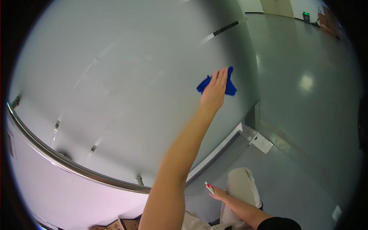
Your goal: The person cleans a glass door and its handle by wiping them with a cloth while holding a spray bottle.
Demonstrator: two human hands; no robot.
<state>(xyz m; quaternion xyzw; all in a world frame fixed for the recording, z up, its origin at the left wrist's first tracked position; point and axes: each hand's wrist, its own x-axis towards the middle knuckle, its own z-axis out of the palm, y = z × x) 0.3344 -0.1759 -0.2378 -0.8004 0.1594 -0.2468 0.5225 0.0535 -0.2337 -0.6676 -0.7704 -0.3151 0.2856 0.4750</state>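
Observation:
My left hand [215,89], its arm stretched far forward, lies flat over a blue cloth [230,86] and presses it against a large grey, glossy panel [134,76]. Cloth shows on both sides of the fingers. Lower down, beside my bent knee, my right hand [218,193] is closed around a slim white object with a red part [209,188]. Its exact kind is too small to make out. That hand is apart from the panel.
A curved steel bar [73,165] runs along the panel's lower left. A metal floor fitting [262,143] sits by the panel's bottom corner. Grey floor [306,107] extends right, with a bin [306,17] far back. Cardboard boxes [122,224] stand at the bottom.

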